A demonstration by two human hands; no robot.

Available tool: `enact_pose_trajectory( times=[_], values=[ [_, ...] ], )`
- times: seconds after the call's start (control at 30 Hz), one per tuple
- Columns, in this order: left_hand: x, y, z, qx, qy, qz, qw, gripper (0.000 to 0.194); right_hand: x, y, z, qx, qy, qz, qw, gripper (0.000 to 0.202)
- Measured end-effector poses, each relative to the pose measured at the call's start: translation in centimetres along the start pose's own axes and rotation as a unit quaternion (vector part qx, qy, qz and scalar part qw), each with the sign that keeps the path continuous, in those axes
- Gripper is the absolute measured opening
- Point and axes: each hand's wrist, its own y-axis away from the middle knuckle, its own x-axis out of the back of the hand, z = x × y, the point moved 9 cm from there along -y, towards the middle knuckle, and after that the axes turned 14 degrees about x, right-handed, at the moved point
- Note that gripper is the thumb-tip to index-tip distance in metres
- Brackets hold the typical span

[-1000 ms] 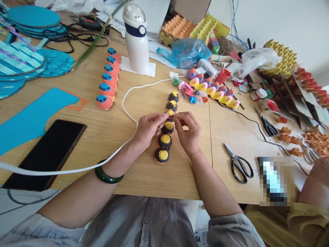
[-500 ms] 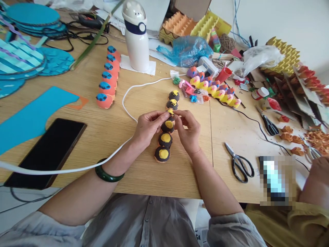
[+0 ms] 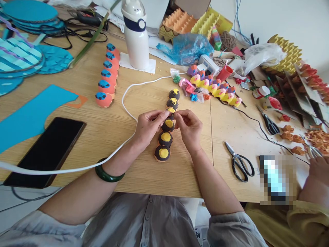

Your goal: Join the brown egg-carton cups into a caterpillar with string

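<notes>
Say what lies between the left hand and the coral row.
In the head view, the white cable and wooden tabletop lie between the left hand and the coral row.

Scissors (image 3: 235,156), egg trays (image 3: 178,26) and cut card (image 3: 32,118) suggest a craft workshop.

Just up from my 6 o'clock, my bumpy row (image 3: 168,125): dark brown, yellow discs, black marks on its 12 o'clock pair | 10, coral row (image 3: 109,74): blue patches, black-marked | 2, yellow row (image 3: 212,89): pink spots | 11, bottle (image 3: 138,48): white, navy band | 8, my bangle (image 3: 112,177) was dark green | 6, my shirt (image 3: 138,219) was grey
</notes>
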Motion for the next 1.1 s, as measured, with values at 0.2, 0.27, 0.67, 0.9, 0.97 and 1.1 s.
enact_pose_trajectory(
  times=[0.2,0.27,0.67,0.9,0.97,1.1],
  values=[
    [0.3,0.0,0.5,-0.043,-0.038,0.016,0.998,0.027,-0.2,0.2,0.3,-0.024,-0.013,0.000,1.000,0.030],
    [0.4,0.0,0.8,-0.063,-0.056,0.024,0.996,0.026,-0.4,0.3,0.4,-0.037,-0.016,-0.007,0.999,0.029],
    [0.5,0.1,1.2,-0.077,-0.062,0.036,0.994,0.020,-0.6,0.2,0.1,-0.057,-0.036,-0.021,0.998,0.027],
    [0.5,0.1,1.1,-0.071,-0.060,0.038,0.995,0.022,-0.6,0.2,0.3,-0.052,-0.034,-0.017,0.998,0.027],
    [0.5,0.0,1.0,-0.068,-0.059,0.038,0.995,0.022,-0.6,0.2,0.4,-0.051,-0.031,-0.015,0.998,0.026],
    [0.5,-0.1,0.8,-0.059,-0.051,0.032,0.996,0.023,-0.6,0.1,0.4,-0.053,-0.039,-0.007,0.998,0.028]
  ],
)
